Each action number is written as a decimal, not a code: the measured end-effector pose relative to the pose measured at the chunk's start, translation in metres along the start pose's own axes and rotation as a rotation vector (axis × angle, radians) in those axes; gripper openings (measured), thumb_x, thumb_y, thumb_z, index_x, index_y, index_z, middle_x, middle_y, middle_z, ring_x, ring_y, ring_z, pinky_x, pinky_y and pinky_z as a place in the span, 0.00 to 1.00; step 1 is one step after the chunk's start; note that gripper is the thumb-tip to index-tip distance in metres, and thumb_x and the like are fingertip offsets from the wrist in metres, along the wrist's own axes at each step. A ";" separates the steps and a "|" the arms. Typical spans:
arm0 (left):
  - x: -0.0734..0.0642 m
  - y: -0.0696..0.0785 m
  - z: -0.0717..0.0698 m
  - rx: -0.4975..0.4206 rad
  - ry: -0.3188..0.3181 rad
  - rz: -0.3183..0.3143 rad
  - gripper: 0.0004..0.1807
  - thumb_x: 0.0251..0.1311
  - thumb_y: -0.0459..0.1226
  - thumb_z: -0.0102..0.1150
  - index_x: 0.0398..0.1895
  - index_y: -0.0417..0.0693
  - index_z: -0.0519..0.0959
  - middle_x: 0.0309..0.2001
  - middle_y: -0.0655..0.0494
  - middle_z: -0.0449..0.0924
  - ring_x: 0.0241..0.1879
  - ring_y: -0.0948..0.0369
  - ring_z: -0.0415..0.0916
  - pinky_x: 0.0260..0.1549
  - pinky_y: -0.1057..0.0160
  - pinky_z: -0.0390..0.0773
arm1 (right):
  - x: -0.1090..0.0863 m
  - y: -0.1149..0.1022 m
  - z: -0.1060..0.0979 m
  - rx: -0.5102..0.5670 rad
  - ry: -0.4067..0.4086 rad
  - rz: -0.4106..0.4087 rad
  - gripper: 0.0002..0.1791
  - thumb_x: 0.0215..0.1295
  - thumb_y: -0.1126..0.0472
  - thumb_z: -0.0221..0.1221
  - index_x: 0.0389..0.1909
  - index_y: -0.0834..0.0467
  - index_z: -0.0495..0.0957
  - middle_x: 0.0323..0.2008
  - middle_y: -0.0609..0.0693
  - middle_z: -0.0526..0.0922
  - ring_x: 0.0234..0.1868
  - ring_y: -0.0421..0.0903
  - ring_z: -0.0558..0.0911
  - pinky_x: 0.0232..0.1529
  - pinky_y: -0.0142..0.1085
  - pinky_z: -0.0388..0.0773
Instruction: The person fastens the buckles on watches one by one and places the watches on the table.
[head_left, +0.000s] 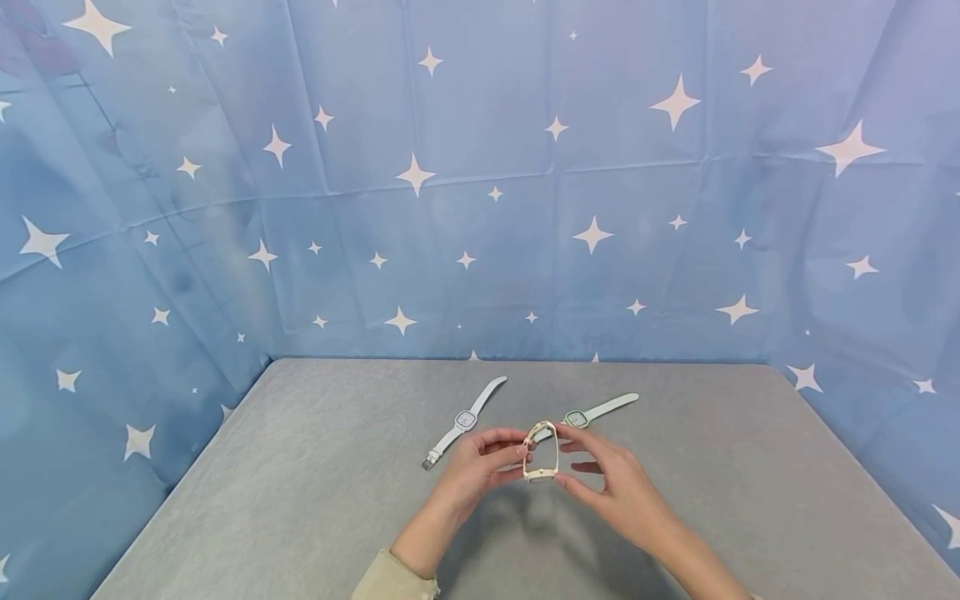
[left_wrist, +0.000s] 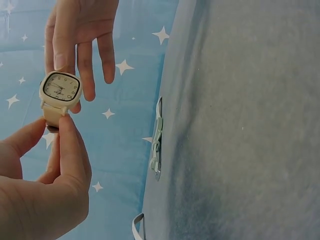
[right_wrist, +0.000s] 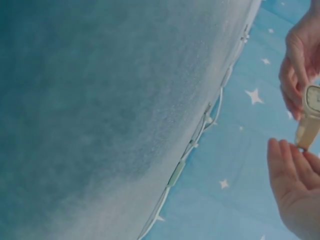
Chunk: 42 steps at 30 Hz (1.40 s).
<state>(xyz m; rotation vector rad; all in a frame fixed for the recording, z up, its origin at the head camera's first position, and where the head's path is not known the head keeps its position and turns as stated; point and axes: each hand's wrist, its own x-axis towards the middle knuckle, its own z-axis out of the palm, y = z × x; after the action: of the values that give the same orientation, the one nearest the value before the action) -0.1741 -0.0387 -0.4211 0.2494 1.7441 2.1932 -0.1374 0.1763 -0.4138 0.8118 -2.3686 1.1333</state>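
A cream wristwatch [head_left: 541, 476] with a squarish dial is held above the table, its strap bent round into a loop. The left hand [head_left: 483, 467] pinches the left side of the strap between thumb and fingers; the left wrist view shows the dial [left_wrist: 62, 87] face-on. From the other side, the right hand [head_left: 618, 479] holds the loop with thumb and index finger, its other fingers spread. Beyond the hands, a white wristwatch [head_left: 466, 420] lies unfastened to the left. A mint-green wristwatch [head_left: 576, 419] lies to the right, partly hidden behind the right hand and the held watch.
The grey table [head_left: 300, 483] spreads out on both sides of the hands. A blue curtain [head_left: 487, 275] with white stars hangs behind it and along both sides. The two watches on the table show only edge-on in the wrist views.
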 end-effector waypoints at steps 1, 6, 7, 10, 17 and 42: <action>0.000 0.000 0.000 0.001 -0.002 0.001 0.20 0.64 0.32 0.62 0.56 0.29 0.76 0.42 0.54 0.85 0.40 0.66 0.83 0.45 0.63 0.85 | 0.000 0.000 0.000 0.001 0.001 0.001 0.31 0.60 0.65 0.69 0.65 0.56 0.73 0.56 0.49 0.83 0.49 0.47 0.84 0.42 0.35 0.86; -0.001 0.000 0.001 0.007 -0.010 0.003 0.21 0.64 0.33 0.62 0.58 0.30 0.76 0.48 0.47 0.82 0.41 0.65 0.82 0.45 0.64 0.85 | 0.000 -0.002 0.000 0.006 -0.006 0.027 0.29 0.63 0.64 0.67 0.65 0.58 0.73 0.57 0.50 0.82 0.50 0.49 0.84 0.43 0.36 0.86; -0.001 0.000 0.001 0.005 -0.012 0.003 0.22 0.64 0.33 0.62 0.59 0.31 0.76 0.49 0.46 0.82 0.42 0.65 0.82 0.45 0.64 0.85 | 0.000 -0.002 -0.001 0.007 -0.008 0.033 0.28 0.63 0.64 0.66 0.65 0.58 0.73 0.58 0.51 0.82 0.50 0.49 0.84 0.43 0.36 0.86; -0.001 0.001 0.001 0.000 -0.020 0.002 0.22 0.64 0.32 0.62 0.60 0.31 0.75 0.52 0.46 0.81 0.42 0.66 0.82 0.47 0.64 0.84 | 0.000 -0.002 -0.001 0.008 -0.012 0.048 0.27 0.65 0.63 0.65 0.65 0.58 0.72 0.58 0.52 0.82 0.51 0.50 0.84 0.44 0.36 0.86; -0.002 0.003 0.000 -0.009 -0.067 0.003 0.24 0.64 0.29 0.60 0.62 0.30 0.74 0.59 0.37 0.78 0.44 0.65 0.83 0.48 0.63 0.84 | 0.001 -0.002 0.000 0.013 0.000 0.050 0.27 0.66 0.65 0.64 0.65 0.60 0.72 0.58 0.53 0.82 0.50 0.52 0.84 0.44 0.37 0.86; -0.007 0.005 0.000 0.016 -0.095 0.000 0.27 0.60 0.30 0.64 0.64 0.36 0.74 0.64 0.40 0.74 0.43 0.63 0.84 0.48 0.62 0.84 | 0.002 -0.004 0.002 0.010 -0.002 0.120 0.27 0.67 0.62 0.63 0.67 0.57 0.72 0.59 0.53 0.82 0.51 0.51 0.84 0.46 0.34 0.85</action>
<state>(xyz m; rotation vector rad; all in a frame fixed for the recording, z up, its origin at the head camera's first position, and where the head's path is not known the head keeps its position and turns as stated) -0.1688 -0.0422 -0.4159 0.3522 1.7113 2.1315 -0.1364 0.1723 -0.4116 0.6815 -2.4435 1.1920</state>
